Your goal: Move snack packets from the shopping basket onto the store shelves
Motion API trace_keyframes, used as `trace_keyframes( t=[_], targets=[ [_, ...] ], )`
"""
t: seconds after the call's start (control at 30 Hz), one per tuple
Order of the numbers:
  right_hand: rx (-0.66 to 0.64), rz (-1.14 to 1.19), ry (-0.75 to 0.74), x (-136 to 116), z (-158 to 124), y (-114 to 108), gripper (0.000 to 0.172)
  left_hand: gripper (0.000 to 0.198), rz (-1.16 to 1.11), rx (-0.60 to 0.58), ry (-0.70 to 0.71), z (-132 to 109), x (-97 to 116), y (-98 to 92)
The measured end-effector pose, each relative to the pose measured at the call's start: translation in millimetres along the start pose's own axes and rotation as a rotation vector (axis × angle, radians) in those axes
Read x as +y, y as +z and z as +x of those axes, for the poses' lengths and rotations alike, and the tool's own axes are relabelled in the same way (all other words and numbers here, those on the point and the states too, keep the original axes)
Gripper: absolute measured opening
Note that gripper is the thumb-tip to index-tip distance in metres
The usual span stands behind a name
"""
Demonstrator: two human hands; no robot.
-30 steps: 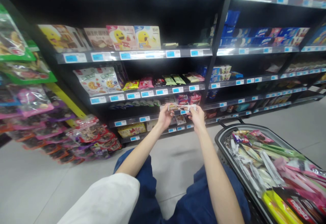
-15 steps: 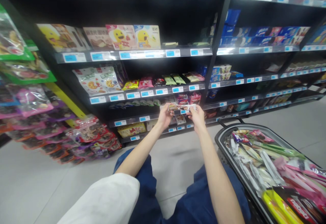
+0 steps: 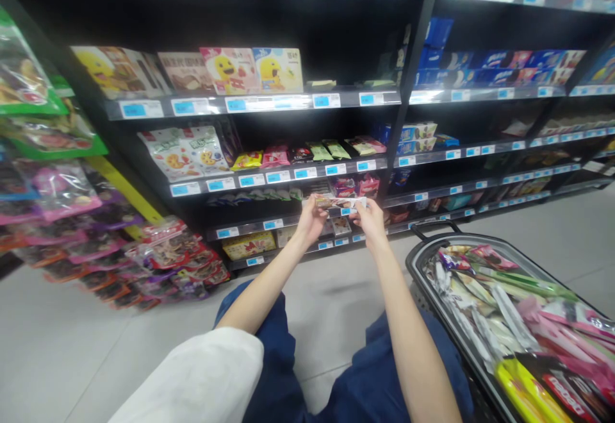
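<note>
A slim, light-coloured snack packet (image 3: pixel 339 202) with printed patches is stretched level between my two hands, in front of the lower shelves. My left hand (image 3: pixel 312 220) pinches its left end, and my right hand (image 3: pixel 369 221) pinches the right end. The print is too small to read. Just behind the packet, red and purple snack packs (image 3: pixel 355 186) sit on a low shelf. Price tags (image 3: pixel 341 241) line the shelf edge below my fingers.
A basket (image 3: pixel 414 259) full of wrapped snacks stands on the floor at my right. Hanging snack bags (image 3: pixel 168 256) crowd the left side. Boxes (image 3: pixel 276 70) and pouches (image 3: pixel 187 150) stand on the upper shelves. Grey floor (image 3: pixel 331 320) lies between my knees.
My right hand has shifted very slightly left, toward my left hand, still gripping the packet. The left hand stays almost in place.
</note>
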State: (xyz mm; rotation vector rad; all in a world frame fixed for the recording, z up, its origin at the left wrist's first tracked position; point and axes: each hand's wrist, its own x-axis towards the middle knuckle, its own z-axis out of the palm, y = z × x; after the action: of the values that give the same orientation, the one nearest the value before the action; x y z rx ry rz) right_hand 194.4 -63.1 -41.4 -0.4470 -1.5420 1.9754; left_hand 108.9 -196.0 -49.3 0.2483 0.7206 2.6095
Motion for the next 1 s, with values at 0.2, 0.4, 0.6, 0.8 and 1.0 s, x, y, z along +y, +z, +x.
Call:
trace_keyframes(
  t=[0.2,0.4,0.6,0.8,1.0],
  targets=[
    [0.04,0.038,0.01,2,3,0,0.041,0.014,-0.037,0.0,-0.022,0,1,0.6],
    [0.047,0.115,-0.029,-4,0,-1,0.04,0.016,-0.084,0.03,-0.05,-3,4,4.9],
    [-0.145,0.296,-0.005,-17,-8,1,0.039,0.019,-0.171,0.061,-0.095,-1,7,4.7],
    [-0.204,0.381,0.017,-21,-12,0,0.035,0.02,-0.213,0.066,-0.129,-1,9,4.2],
    [-0.185,0.387,0.018,-21,-13,0,0.038,0.026,-0.248,0.074,-0.146,-4,10,9.8]
  ],
)
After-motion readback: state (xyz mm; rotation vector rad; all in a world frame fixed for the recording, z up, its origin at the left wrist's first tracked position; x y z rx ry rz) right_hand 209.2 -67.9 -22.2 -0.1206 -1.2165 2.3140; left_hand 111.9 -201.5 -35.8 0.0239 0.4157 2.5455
